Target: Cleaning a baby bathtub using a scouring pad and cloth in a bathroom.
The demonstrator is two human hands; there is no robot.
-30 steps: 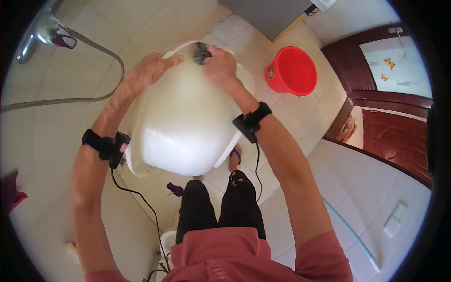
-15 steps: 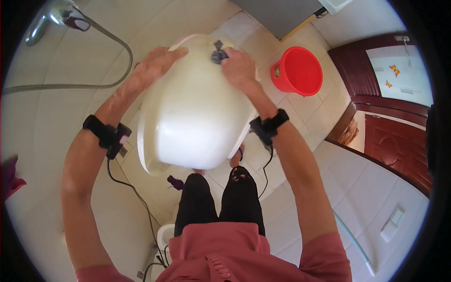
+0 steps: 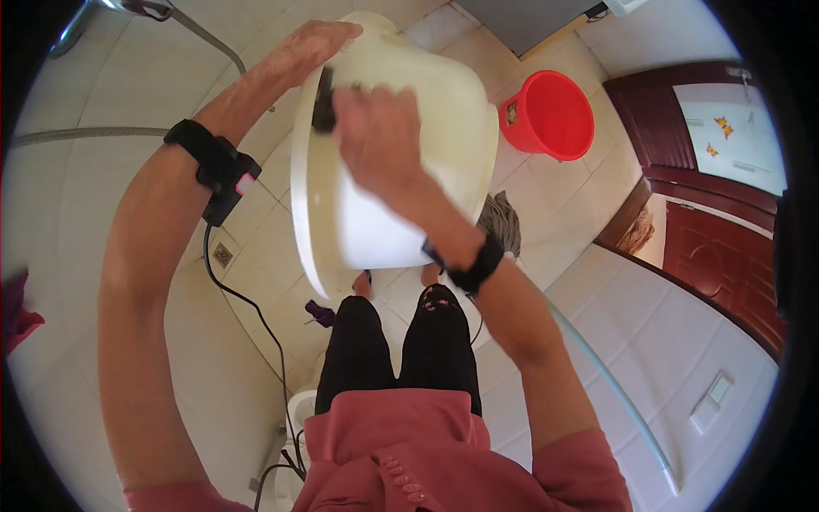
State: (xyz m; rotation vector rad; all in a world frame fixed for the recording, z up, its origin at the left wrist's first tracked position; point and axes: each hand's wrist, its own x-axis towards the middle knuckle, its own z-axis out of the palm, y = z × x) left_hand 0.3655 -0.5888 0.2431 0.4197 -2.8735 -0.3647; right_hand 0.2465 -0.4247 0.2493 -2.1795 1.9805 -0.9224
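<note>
A large cream-white plastic tub [image 3: 452, 128] stands tilted in front of my legs, its smooth outer side towards me. At its far left end my left hand [image 3: 320, 47] is closed over the rim. My right hand [image 3: 380, 136], slightly blurred, is closed on a dark scrubber [image 3: 324, 101] against the left part of the tub's side. Most of its fingers are hidden behind the back of the hand, and the scrubber's exact make is unclear.
To the right of the tub stands a red bucket [image 3: 559, 119]. A grey mop head [image 3: 502, 224] lies by the tub's right edge, its pale pole [image 3: 606, 375] running to the lower right. A shower hose [image 3: 209, 38] hangs at upper left. A dark purple item [image 3: 322, 313] lies near my feet.
My right hand has moved left across the tub with the scrubber. The tub has turned and shifted right, uncovering the mop head. My left hand has moved farther up with the rim.
</note>
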